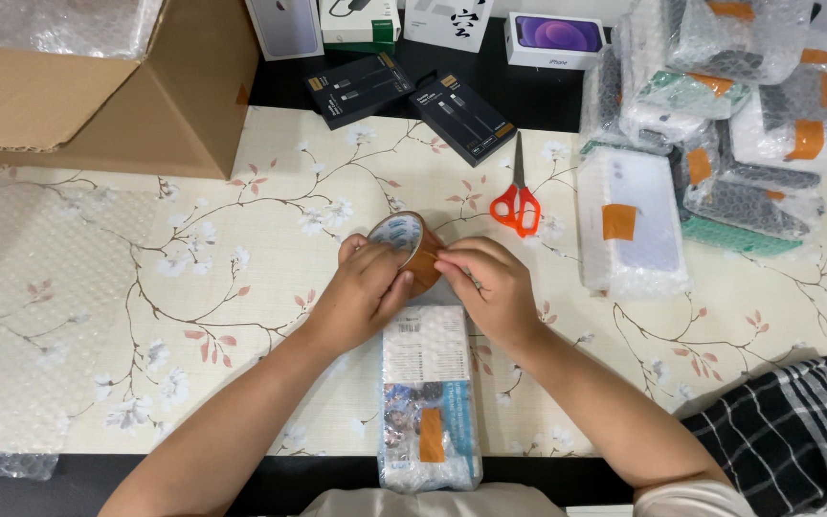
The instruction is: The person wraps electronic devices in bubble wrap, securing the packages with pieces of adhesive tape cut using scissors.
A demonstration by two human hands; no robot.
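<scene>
A roll of brown tape (407, 244) stands on edge above the middle of the flowered table (241, 249). My left hand (364, 292) grips it from the left. My right hand (490, 287) pinches at the tape's edge on the roll's right side. Just below both hands lies a bubble-wrapped box (428, 397), sealed near its lower end with a strip of brown tape.
Orange scissors (517, 196) lie beyond my right hand. Several bubble-wrapped parcels (710, 115) are piled at the right, a cardboard box (107, 86) at the top left, small product boxes (404, 96) along the far edge. A bubble-wrap sheet (40, 316) covers the left; checked cloth (787, 431) lies lower right.
</scene>
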